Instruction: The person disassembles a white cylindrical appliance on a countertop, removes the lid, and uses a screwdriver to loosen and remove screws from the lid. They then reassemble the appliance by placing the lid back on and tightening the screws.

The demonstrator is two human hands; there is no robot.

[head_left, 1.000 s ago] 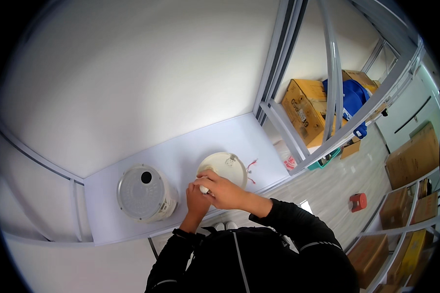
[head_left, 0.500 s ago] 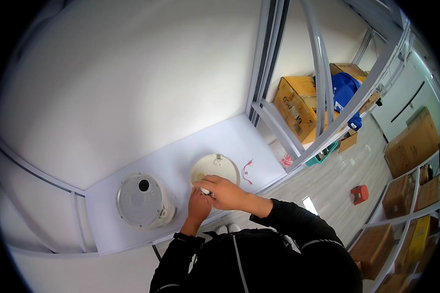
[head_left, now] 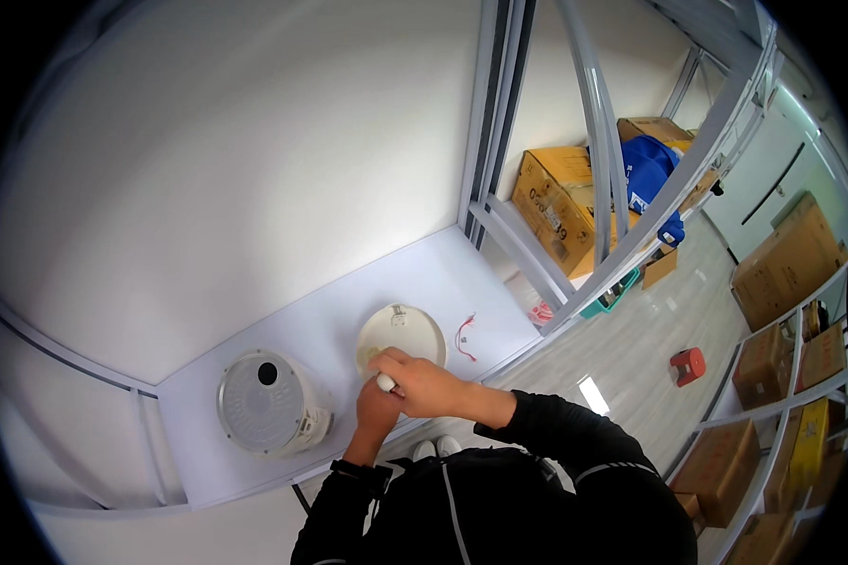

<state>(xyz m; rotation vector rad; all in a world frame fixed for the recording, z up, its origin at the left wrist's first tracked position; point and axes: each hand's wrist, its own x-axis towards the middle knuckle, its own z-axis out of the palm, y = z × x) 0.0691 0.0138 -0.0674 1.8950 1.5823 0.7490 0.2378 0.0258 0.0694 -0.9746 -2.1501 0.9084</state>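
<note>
My right hand (head_left: 421, 386) is closed on a small white object (head_left: 385, 383), its fingers curled over the top. My left hand (head_left: 375, 411) grips it from just below, its fingertips largely hidden behind the right hand. Both are over the near edge of a round cream lid or dish (head_left: 400, 331), partly covered by my fingers. To the left stands a white cylindrical container (head_left: 264, 414) with a grey top and a dark round hole. A thin red cord (head_left: 461, 337) lies right of the dish.
The pale shelf (head_left: 259, 325) is framed by metal rails. At right are yellow cartons (head_left: 542, 207), a blue bag (head_left: 645, 169), a teal bin (head_left: 612, 294), a red stool (head_left: 688, 366) on the floor, and racks of brown boxes (head_left: 711, 471).
The view has shifted, so the shelf's contents sit slightly differently in the picture. My hands remain clasped on the white object, with a small turn of the right hand.
</note>
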